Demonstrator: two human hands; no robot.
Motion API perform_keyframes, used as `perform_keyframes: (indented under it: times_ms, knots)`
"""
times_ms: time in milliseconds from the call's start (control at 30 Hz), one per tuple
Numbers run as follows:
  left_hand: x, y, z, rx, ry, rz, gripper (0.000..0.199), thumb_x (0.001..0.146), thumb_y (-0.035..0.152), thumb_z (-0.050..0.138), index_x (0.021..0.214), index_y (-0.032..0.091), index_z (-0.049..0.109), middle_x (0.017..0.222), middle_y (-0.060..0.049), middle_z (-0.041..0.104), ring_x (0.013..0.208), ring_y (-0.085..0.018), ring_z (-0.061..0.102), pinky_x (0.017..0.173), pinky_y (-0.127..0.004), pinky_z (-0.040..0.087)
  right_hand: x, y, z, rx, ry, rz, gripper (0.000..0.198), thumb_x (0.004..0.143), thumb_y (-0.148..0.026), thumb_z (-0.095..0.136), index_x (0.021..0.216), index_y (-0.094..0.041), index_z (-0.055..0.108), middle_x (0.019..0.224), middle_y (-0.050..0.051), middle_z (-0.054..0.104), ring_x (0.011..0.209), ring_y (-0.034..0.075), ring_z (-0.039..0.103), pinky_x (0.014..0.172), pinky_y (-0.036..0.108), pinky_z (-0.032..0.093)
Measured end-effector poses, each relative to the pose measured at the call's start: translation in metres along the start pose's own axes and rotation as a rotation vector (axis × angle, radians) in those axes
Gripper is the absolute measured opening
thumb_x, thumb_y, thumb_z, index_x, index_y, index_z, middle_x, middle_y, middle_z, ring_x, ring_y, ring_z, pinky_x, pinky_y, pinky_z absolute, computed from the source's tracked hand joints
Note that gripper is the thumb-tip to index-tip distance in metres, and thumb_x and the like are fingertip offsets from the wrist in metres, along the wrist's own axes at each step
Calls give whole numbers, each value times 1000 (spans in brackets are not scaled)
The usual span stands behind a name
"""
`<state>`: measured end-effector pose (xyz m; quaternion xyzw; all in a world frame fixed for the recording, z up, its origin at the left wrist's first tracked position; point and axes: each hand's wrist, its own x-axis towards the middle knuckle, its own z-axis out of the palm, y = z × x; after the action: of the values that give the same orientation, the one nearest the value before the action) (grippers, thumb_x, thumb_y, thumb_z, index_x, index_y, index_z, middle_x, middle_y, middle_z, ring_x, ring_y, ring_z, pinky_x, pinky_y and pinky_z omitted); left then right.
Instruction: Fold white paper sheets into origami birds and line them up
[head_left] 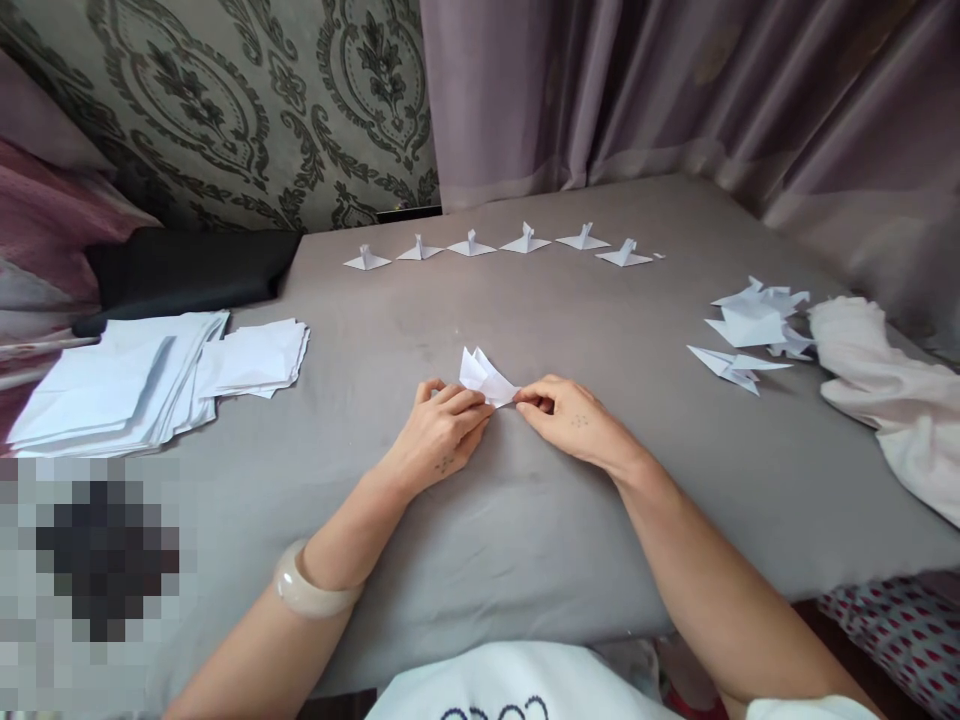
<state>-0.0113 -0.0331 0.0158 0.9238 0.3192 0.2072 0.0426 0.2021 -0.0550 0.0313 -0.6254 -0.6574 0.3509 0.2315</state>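
Paper [484, 378] bridges left hand [442, 428] and right hand [574, 415].

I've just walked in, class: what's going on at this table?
A person's left hand and right hand hold the lower edge of a small, pointed, folded white paper piece at the grey cloth-covered table. Beyond it, six winged white paper figures form a row. Stacked white paper sheets lie left; more folded white paper shapes lie right.
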Motion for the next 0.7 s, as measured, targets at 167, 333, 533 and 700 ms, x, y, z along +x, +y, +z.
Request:
perform_keyframes:
  times_ms: [167, 333, 533, 700]
  knots:
    - [-1, -1, 0, -4, -18, 3, 25, 94, 20, 45, 105, 22, 67, 104, -4, 70, 91, -17, 61, 90, -40, 31, 5, 3, 4, 198, 13, 124, 24, 80, -39, 58, 92, -22, 70, 81, 1, 69, 67, 14, 58, 63, 26, 44]
    - [0, -1, -1, -13, -33, -8, 26, 94, 20, 44, 110, 22, 64, 106, -5, 69, 94, -17, 61, 90, -40, 30, 6, 1, 3, 281, 25, 39, 20, 82, -37, 57, 89, -24, 71, 86, 0, 71, 76, 14, 61, 71, 26, 44]
    - [0, -2, -2, -8, -47, -6, 26, 95, 21, 44, 111, 22, 64, 107, -5, 69, 96, -18, 61, 90, -40, 30, 8, 3, 5, 287, -17, 34, 18, 82, -33, 54, 86, -24, 69, 76, -2, 68, 66, 13, 58, 64, 25, 44]
    - [1, -2, 0, -3, -46, 4, 26, 95, 20, 44, 108, 22, 66, 98, -4, 69, 92, -17, 61, 89, -40, 30, 7, -2, 5, 213, 37, 3, 16, 80, -34, 58, 81, -23, 69, 77, -1, 69, 70, 14, 60, 65, 25, 43]
